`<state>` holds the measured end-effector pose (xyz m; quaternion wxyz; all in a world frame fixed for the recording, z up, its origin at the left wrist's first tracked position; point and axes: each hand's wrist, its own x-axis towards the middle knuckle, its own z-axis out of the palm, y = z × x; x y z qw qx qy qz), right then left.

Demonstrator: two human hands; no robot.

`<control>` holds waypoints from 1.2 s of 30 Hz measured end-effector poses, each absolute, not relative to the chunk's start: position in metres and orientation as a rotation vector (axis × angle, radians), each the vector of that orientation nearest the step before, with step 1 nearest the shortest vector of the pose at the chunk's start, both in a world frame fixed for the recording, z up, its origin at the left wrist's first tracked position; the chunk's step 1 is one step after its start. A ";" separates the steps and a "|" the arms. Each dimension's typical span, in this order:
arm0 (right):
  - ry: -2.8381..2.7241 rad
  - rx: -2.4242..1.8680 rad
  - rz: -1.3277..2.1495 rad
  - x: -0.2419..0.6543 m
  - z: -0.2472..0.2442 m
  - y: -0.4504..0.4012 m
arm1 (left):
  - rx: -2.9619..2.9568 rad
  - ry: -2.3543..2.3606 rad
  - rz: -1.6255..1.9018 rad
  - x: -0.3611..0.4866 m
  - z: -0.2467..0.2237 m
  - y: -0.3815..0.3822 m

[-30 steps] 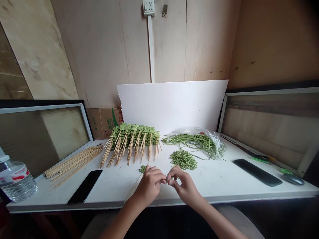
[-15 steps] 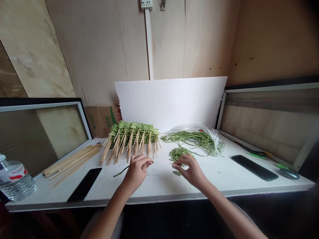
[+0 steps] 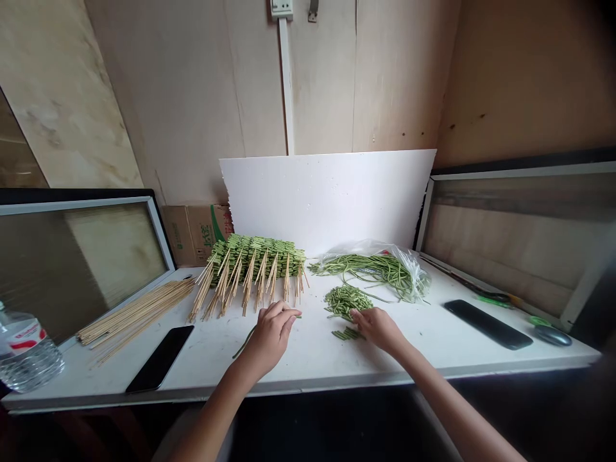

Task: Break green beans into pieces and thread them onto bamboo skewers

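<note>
My left hand (image 3: pixel 270 332) is closed around a long green bean (image 3: pixel 242 345), above the table's front middle. The bean's tail hangs out to the left of the wrist, and a short end shows past the fingertips. My right hand (image 3: pixel 378 329) rests low at the right edge of a heap of short cut bean pieces (image 3: pixel 345 300). Its fingers are drawn together, and whatever is between them is hidden. A small row of cut pieces (image 3: pixel 346 333) lies just left of the right hand, in front of the heap.
Skewered bean pieces (image 3: pixel 262 247) are stacked at the back, sticks forward. Bare skewers (image 3: pixel 137 314), a black phone (image 3: pixel 160 359) and a water bottle (image 3: pixel 29 350) lie left. Uncut long beans (image 3: pixel 385 266) spill from a plastic bag; another dark phone (image 3: pixel 487 324) and a mouse (image 3: pixel 553 335) are right.
My right hand has gone down to the edge of the cut-bean heap. The left hand still holds the bean, whose tail now hangs closer to the wrist. The view has shifted slightly.
</note>
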<state>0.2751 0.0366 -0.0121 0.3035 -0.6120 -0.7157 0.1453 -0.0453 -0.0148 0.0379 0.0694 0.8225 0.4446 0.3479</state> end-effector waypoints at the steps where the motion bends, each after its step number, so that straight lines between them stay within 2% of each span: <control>1: -1.935 -1.613 0.425 0.279 -0.009 0.036 | 2.469 1.339 1.051 -0.046 0.039 -0.015; 7: -2.134 -1.526 0.589 0.297 0.004 0.032 | 2.429 1.322 1.033 -0.044 0.043 -0.017; 15: -2.158 -1.459 0.487 0.292 -0.002 0.033 | 2.407 1.309 0.990 -0.045 0.044 -0.016; 23: -2.115 -1.340 0.405 0.275 0.001 0.029 | 2.327 1.170 1.127 -0.044 0.040 -0.014; 26: -2.026 -1.263 0.494 0.255 0.014 0.017 | 2.307 1.121 1.159 -0.039 0.037 -0.017; 30: -1.896 -1.039 0.800 0.221 0.033 -0.010 | 2.318 1.063 1.122 -0.028 0.036 -0.027; 36: -1.855 -0.927 0.786 0.200 0.041 -0.028 | 2.334 1.023 1.093 -0.023 0.040 -0.034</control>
